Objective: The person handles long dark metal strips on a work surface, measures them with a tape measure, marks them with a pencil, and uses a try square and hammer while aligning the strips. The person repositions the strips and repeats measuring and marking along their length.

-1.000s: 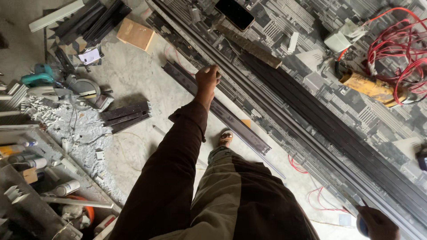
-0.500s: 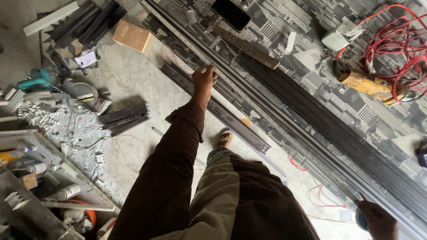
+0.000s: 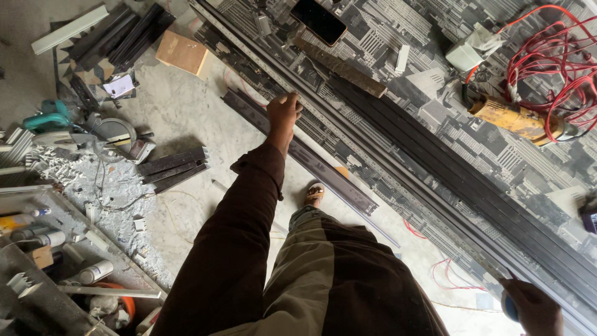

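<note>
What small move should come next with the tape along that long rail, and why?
Probably press the left hand down to pin the measuring strip flat against the long dark rail. The right hand holds a blue-cased object at the far end, and the strip between the hands lies along the rail's edge.

- Your left hand [image 3: 284,114] comes out of a dark brown sleeve [image 3: 233,242]; your trousers [image 3: 323,280] are olive.
- The long rails [image 3: 435,180] are near-black.
- The table cover [image 3: 385,43] carries a grey-and-white city-skyline print.
- Red cable [image 3: 547,56], a yellow tool [image 3: 510,118].
- Your right hand [image 3: 535,308] grips something blue, possibly a tool.
- A teal tool [image 3: 46,117] lies on the floor.
</note>
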The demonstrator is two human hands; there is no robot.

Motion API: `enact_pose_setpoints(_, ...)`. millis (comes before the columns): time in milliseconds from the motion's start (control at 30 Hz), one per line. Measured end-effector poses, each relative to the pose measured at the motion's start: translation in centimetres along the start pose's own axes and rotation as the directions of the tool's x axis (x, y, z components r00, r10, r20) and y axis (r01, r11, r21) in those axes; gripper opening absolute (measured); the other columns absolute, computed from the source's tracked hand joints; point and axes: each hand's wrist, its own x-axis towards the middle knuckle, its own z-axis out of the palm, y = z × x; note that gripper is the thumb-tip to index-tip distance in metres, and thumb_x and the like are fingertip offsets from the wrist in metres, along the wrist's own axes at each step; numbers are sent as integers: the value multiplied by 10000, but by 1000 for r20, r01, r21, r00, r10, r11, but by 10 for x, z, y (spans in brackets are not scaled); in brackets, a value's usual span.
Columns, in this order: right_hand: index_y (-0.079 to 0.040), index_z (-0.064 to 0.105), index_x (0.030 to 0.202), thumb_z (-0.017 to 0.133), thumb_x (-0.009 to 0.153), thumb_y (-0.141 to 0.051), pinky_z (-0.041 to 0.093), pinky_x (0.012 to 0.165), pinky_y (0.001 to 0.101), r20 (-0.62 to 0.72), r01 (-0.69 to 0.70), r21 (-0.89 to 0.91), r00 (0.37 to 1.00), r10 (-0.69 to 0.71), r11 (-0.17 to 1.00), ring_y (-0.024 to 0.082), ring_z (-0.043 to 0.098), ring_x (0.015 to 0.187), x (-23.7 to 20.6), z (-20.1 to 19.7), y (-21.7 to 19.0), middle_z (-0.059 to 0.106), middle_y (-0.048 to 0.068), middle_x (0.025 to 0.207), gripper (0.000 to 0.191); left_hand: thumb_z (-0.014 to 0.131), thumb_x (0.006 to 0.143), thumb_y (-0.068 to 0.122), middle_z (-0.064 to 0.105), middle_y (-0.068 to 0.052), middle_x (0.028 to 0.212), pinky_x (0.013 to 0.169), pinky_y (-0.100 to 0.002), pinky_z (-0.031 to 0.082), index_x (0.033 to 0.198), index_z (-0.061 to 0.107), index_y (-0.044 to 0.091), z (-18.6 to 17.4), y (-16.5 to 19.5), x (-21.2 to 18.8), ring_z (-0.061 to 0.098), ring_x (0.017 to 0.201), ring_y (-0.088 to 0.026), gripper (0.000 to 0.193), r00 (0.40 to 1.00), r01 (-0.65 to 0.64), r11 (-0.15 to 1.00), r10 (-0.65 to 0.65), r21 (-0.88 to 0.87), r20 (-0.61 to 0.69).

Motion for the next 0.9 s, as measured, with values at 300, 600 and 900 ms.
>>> enact_pose_setpoints(300,-90,809,1142,734,1000,-261,544,930,351,101,-184,-17,978,185,983,187,709,947,12,-6,4,794,137,1027,234,708,952,140,526,-8,687,477,-270,341,953,673,-81,1,-1,2,478,573,-88,224,999,12,999,-10,-46,35)
enact_pose_setpoints(600,-83,805,1122,756,989,-249,530,897,325,75,-126,10,989,125,992,149,682,945,14,-2,7,785,103,1010,218,728,926,221,645,-36,756,583,-286,498,997,700,-44,1,-4,1,619,666,-114,276,1000,4,997,-3,77,-17)
enact_pose_setpoints(900,-13,805,1067,794,1008,-293,515,766,353,32,-143,-5,989,143,990,157,634,812,14,3,15,752,123,869,286,713,918,235,665,-19,795,597,-276,531,1042,716,-3,0,-2,0,663,698,-115,268,999,24,994,-20,109,-33)
